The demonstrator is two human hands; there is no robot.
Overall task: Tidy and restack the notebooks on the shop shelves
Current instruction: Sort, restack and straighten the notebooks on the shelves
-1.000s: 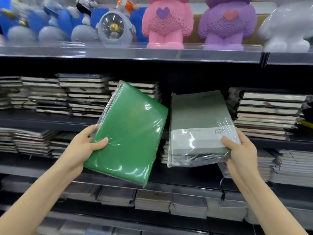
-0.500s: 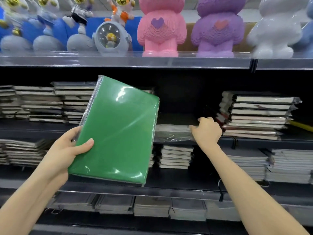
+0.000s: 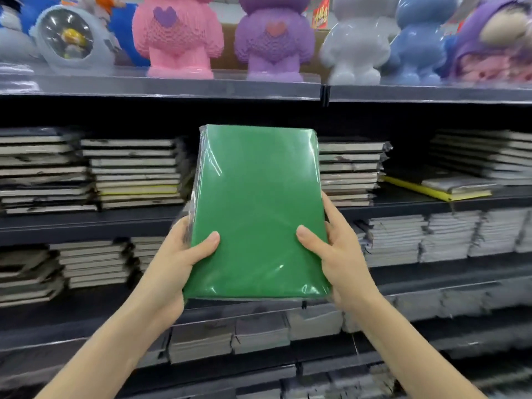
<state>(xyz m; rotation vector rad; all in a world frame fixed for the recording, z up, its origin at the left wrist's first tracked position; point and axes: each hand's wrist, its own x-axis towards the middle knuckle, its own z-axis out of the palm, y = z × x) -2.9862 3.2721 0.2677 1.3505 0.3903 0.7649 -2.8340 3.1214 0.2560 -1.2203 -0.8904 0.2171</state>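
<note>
The shrink-wrapped green notebook is now being held upright before the middle shelf, no longer tilting; the right hand, having given up its grey pack, is joining the left hand; both are gripping the lower side edges, thumbs pressing the cover, fingers curling behind; shelving is probably coming next.

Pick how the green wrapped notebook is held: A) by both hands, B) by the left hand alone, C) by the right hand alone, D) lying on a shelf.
A: the left hand and the right hand each grip one side of the green notebook, thumbs on its cover.
</note>
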